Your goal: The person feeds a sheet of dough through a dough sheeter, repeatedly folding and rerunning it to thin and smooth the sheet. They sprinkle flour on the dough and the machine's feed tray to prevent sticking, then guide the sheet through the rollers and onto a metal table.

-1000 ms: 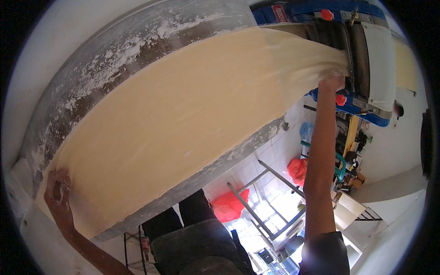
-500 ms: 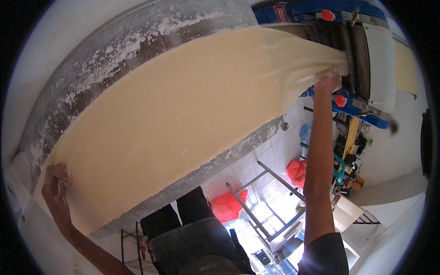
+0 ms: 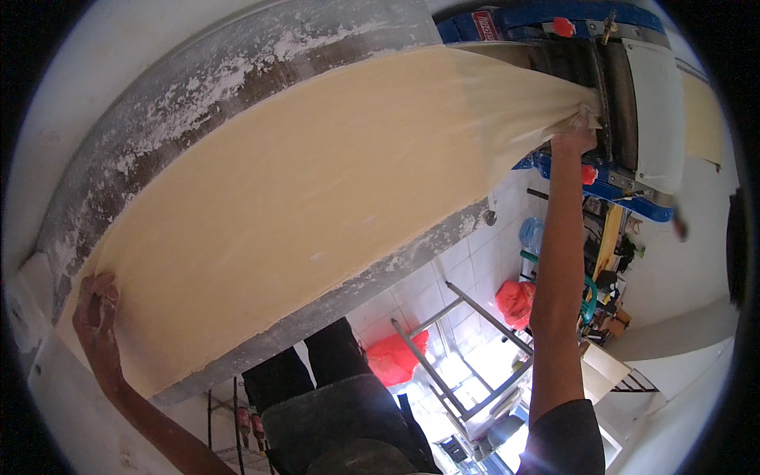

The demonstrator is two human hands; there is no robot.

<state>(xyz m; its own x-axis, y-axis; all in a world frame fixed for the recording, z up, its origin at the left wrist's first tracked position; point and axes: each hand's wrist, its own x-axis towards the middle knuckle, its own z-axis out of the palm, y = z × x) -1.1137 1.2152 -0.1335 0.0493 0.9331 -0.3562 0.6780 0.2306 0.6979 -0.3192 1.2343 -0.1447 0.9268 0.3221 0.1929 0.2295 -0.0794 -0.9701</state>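
A wide, pale yellow dough sheet [image 3: 317, 198] stretches along a floury metal table [image 3: 261, 67]. At its far right end the dough narrows into gathered folds beside the dark roller opening of a blue-and-white dough sheeter [image 3: 657, 111]. My right hand [image 3: 576, 134] is closed on these bunched folds, close to the roller; part of its fingers is hidden in the dough. At the sheet's left end, my left hand [image 3: 96, 305] has its floury fingers curled in and pressed together on the dough near the edge.
Red knobs [image 3: 564, 27] stick out from the sheeter's blue sides. Below the table's near edge stand a metal frame [image 3: 467, 356] and red bags [image 3: 396, 356] on a tiled floor. A wire rack [image 3: 229, 427] is at lower left. Shelving with clutter [image 3: 613, 293] stands at right.
My right hand has shifted slightly right and up towards the roller, drawing the folds tighter. My left hand has moved slightly up, still at the sheet's left end.
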